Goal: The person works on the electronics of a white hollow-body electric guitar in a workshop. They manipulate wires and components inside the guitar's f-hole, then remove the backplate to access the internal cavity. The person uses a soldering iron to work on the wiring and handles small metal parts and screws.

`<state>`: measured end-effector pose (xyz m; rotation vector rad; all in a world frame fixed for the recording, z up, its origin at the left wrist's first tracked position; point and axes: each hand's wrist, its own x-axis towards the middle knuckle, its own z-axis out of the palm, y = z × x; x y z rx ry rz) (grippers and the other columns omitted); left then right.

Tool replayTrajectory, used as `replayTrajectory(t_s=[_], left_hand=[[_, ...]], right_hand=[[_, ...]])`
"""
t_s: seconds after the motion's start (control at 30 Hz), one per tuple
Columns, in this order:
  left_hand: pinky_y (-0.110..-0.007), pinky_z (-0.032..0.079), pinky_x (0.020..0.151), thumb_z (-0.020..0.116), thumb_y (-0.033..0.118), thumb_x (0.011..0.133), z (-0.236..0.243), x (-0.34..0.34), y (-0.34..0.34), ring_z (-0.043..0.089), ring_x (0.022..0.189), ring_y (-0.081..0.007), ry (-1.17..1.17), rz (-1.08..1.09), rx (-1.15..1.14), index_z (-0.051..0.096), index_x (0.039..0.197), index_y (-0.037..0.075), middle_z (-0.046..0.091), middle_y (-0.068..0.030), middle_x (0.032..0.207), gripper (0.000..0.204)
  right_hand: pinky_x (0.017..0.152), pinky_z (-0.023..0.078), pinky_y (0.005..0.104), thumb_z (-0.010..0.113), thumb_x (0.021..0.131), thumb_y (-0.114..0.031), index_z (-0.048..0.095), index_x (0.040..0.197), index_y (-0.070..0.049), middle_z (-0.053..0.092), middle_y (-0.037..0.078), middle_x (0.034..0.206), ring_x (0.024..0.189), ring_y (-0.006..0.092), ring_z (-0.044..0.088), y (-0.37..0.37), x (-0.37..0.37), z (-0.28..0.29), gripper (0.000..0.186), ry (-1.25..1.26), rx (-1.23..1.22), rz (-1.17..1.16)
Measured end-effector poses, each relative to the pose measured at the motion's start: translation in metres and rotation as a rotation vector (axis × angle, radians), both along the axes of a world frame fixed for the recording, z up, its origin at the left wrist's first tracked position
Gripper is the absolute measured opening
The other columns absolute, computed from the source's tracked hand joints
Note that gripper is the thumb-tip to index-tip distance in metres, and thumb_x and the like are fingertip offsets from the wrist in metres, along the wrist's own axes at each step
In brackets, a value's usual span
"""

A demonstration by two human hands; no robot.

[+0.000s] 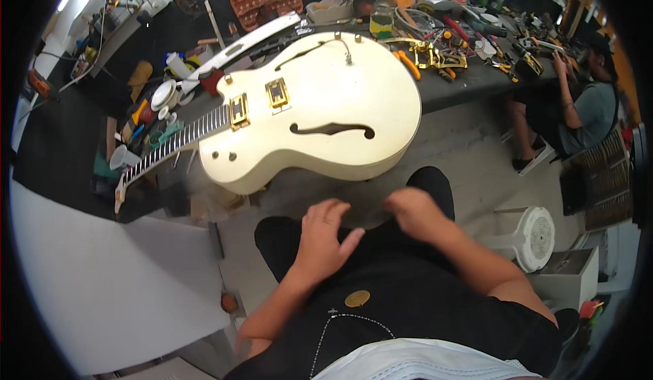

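A cream hollow-body electric guitar [381, 101] lies face up on the dark workbench, its neck pointing left and toward me. It has two f-shaped holes and two gold-framed pickups [277, 94]; no strings show on it. A thin cable end [349, 59] comes out near the top of its body. Over my lap, just short of the guitar's near edge, my left hand [323, 240] is open, thumb apart from the fingers, and holds nothing visible. To its right hovers my right hand [415, 213], its fingers curled and smeared by motion. Neither hand touches the guitar.
Gold guitar hardware [430, 56] and orange-handled pliers [408, 63] lie right of the guitar. An orange tool case [265, 0] stands behind. Tools crowd the bench's back. A person [590, 111] sits at the far right; a white stool [537, 237] stands nearer.
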<state>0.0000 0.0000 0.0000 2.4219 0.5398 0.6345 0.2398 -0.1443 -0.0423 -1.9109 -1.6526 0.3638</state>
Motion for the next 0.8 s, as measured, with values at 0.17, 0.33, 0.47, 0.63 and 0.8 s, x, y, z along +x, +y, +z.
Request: replayTrajectory(t_s=[0.17,0.33,0.47,0.63,0.8], left_hand=[[-0.049,0.053,0.095,0.071,0.023,0.096,-0.115,0.02,0.027,0.069,0.109,-0.0403,0.321,0.03,-0.597,0.067,0.115,0.001,0.071,-0.0238,0.116,0.03],[-0.05,0.055,0.09,0.065,0.026,0.101,-0.265,0.061,0.059,0.071,0.102,-0.0409,1.016,-0.162,-0.501,0.067,0.117,0.0,0.073,-0.0243,0.111,0.03],[-0.05,0.055,0.09,0.065,0.025,0.101,-0.245,0.075,0.076,0.071,0.103,-0.0412,1.06,-0.107,-0.513,0.068,0.117,0.001,0.073,-0.0244,0.111,0.029],[-0.05,0.056,0.091,0.065,0.024,0.102,-0.251,0.072,0.109,0.071,0.103,-0.0415,1.101,-0.129,-0.515,0.069,0.118,0.001,0.073,-0.0246,0.112,0.029],[-0.05,0.056,0.091,0.065,0.024,0.102,-0.24,0.065,0.126,0.071,0.103,-0.0418,1.088,-0.133,-0.499,0.07,0.118,0.001,0.073,-0.0247,0.113,0.028]], right_hand=[[0.074,0.05,0.0363,0.064,0.1,-0.007,0.065,0.106,-0.003,0.062,0.007,0.088,0.079,0.0219,0.061,-0.056,0.077,0.012,0.007,0.259,0.349,-0.445],[0.075,0.043,0.0289,0.055,0.108,-0.007,0.059,0.113,-0.007,0.053,0.002,0.095,0.083,0.0119,0.048,-0.038,0.151,0.019,0.007,0.935,0.843,-0.595],[0.076,0.043,0.03,0.053,0.109,-0.009,0.057,0.116,-0.006,0.051,0.004,0.097,0.085,0.0126,0.047,0.006,0.169,0.038,0.009,0.94,0.859,-0.558],[0.084,0.046,0.0331,0.054,0.109,-0.013,0.057,0.12,-0.007,0.058,0.007,0.103,0.093,0.0168,0.055,0.058,0.192,0.047,0.013,1.002,0.739,-0.583],[0.105,0.052,0.0393,0.05,0.11,-0.011,0.058,0.12,-0.005,0.069,0.019,0.13,0.123,0.0249,0.065,0.123,0.192,0.066,0.014,1.106,0.575,-0.509]])
